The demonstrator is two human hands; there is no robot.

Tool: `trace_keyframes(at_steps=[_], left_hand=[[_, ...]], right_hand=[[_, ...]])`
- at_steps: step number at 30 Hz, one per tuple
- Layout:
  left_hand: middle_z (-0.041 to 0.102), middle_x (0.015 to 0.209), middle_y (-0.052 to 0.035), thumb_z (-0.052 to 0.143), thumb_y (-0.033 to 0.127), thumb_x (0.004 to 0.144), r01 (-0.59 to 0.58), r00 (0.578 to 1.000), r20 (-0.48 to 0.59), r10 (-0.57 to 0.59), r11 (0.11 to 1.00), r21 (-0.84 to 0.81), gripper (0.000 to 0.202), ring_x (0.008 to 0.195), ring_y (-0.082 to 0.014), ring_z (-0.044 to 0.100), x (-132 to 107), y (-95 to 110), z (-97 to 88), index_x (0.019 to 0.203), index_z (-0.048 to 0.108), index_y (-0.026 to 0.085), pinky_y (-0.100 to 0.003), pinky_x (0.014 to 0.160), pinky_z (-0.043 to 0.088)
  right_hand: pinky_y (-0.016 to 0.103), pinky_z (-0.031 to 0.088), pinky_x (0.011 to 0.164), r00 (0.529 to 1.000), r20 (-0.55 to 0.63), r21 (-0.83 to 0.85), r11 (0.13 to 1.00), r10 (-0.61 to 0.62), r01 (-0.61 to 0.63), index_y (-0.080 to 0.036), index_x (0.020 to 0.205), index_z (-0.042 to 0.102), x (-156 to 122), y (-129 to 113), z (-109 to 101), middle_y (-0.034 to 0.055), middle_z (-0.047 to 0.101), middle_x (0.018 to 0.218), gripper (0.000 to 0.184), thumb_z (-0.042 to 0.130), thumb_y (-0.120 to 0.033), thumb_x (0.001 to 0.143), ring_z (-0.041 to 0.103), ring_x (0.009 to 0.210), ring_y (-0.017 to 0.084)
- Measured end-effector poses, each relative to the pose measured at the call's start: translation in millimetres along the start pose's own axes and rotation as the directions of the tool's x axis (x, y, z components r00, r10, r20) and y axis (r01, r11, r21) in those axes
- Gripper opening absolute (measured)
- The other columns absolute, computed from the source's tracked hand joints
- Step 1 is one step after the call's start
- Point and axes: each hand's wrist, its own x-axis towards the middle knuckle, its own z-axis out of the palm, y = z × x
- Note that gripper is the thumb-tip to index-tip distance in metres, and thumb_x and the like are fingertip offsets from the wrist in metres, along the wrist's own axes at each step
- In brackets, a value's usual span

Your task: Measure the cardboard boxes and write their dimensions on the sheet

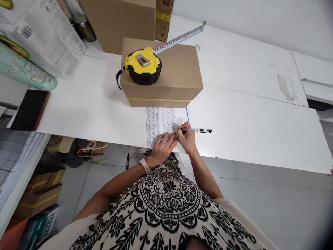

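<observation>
My right hand [186, 138] is closed around a pen [200, 130] with a clear barrel and black cap end, its tip down at a sheet of paper [158, 121]. Columns of small handwriting cover much of that sheet. Flat on its lower part lies my left hand [163, 147], fingers stretched out beside the right hand. Just beyond the hands a cardboard box [177, 71] covers the top of the sheet. A yellow and black tape measure [143, 66] rests on the box, its blade [179, 39] pulled out to the upper right.
A larger carton [119, 24] stands behind the box. At the left are a white printed package [52, 41], a mint-coloured bottle [28, 67], a jar [85, 29] and a dark phone-like object [30, 109]. The white table [247, 121] has its front edge close to my body.
</observation>
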Motion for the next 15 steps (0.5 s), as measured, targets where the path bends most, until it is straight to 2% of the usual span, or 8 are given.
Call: trace_keyframes(at_steps=[5,10,15], left_hand=[[0.06,0.146,-0.0086,0.049,0.019,0.101,-0.006,0.999,-0.031,0.007,0.999,0.032,0.041,0.129,-0.0316,0.061,-0.2,-0.1,0.2,0.139,0.063,0.018,-0.045,0.109,0.047],[0.059,0.148,-0.008,0.049,0.02,0.101,0.002,1.0,0.02,-0.002,1.0,0.012,0.042,0.13,-0.0311,0.06,0.5,0.6,-1.7,0.141,0.062,0.02,-0.045,0.11,0.047],[0.059,0.148,-0.0089,0.051,0.02,0.1,0.005,1.0,0.018,-0.005,1.0,-0.012,0.042,0.13,-0.0313,0.06,0.7,-0.1,-2.7,0.14,0.063,0.019,-0.045,0.11,0.047]], right_hand=[[0.026,0.036,0.053,1.0,0.022,-0.012,1.0,0.0,0.001,-0.025,0.073,0.044,0.1,-3.5,-0.6,-0.007,0.045,0.059,0.022,0.061,-0.03,0.086,0.042,0.054,0.012],[0.026,0.036,0.052,1.0,0.017,-0.011,1.0,-0.01,0.01,-0.025,0.072,0.044,0.9,-3.8,-0.2,-0.0068,0.045,0.058,0.021,0.06,-0.03,0.086,0.042,0.054,0.012],[0.026,0.034,0.051,1.0,-0.001,0.0,1.0,-0.005,0.005,-0.025,0.072,0.042,1.0,-2.1,0.5,-0.0075,0.043,0.056,0.023,0.059,-0.029,0.087,0.04,0.053,0.011]])
